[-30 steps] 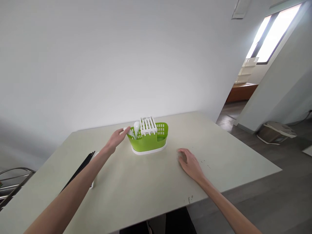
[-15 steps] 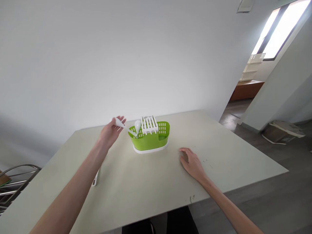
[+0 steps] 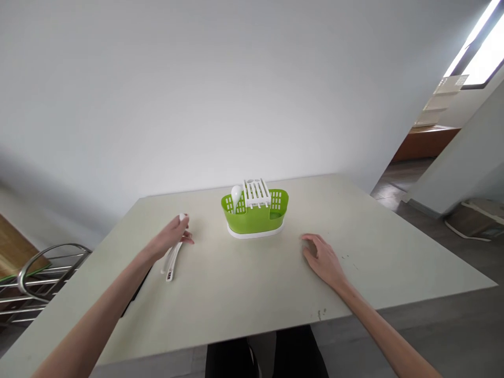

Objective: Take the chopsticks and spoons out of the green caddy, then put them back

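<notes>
My left hand [image 3: 173, 234] is over the left part of the table, fingers closed round a white spoon [image 3: 181, 216]; its rounded end pokes out above the fingers, the rest mostly hidden or blurred. Just below that hand a white utensil [image 3: 171, 269] with a slotted handle end lies on the table. The green basket [image 3: 252, 221] on a white base stands farther back in the middle. A white spoon [image 3: 236, 194] leans upright in its left compartment, and a white slotted rack [image 3: 256, 192] sits over its middle. My right hand [image 3: 323, 260] rests on the table right of the basket, open, fingers loosely curved.
A dark, thin object [image 3: 136, 296] lies partly hidden beside my left forearm. The pale table [image 3: 252, 294] meets a white wall [image 3: 252, 105] at the back. A metal-tube rack [image 3: 51, 275] stands beyond the table's left edge.
My left hand has moved away from the basket, left and towards me, with the white spoon in it. My right hand stays resting. The view has turned slightly left.
</notes>
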Available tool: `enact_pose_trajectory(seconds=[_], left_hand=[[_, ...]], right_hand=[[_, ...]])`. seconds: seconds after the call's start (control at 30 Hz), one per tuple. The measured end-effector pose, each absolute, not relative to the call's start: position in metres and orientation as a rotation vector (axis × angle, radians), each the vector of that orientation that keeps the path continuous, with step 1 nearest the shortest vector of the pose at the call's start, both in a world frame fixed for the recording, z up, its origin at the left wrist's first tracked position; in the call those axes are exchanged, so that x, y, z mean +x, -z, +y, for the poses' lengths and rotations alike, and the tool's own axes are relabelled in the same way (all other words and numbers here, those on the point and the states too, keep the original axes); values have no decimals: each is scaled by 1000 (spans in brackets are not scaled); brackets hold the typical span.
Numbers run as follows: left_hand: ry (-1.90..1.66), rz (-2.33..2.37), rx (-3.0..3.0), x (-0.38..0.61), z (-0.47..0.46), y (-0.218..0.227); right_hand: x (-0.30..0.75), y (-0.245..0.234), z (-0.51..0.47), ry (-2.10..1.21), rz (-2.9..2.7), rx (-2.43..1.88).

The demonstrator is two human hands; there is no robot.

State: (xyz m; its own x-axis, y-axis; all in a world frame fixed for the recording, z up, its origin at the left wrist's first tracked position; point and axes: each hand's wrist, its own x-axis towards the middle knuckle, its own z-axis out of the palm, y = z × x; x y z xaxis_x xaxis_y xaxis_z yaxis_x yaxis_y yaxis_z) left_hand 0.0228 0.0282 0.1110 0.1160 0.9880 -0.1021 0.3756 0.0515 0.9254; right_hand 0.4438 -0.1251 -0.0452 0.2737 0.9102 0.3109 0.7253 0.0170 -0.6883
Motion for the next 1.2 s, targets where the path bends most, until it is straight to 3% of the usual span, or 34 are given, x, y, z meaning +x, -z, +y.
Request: enact_pose_trajectory(seconds=[0.37,0.53,1.07,1.2], left_hand=[[88,1901,2475,29,21,-68],[311,2017,2563,38,14,-60],[-46,2158,2823,31,17,-25],[-476,2085,2838,56,19,-48]], right_hand=[[446,46,-127,-283,-1524,-1736],[446,47,-128,-280,-1521,-1727],[445,46,-126,-272,-1524,-1703],[445,46,-126,-296,-1520,-1722]])
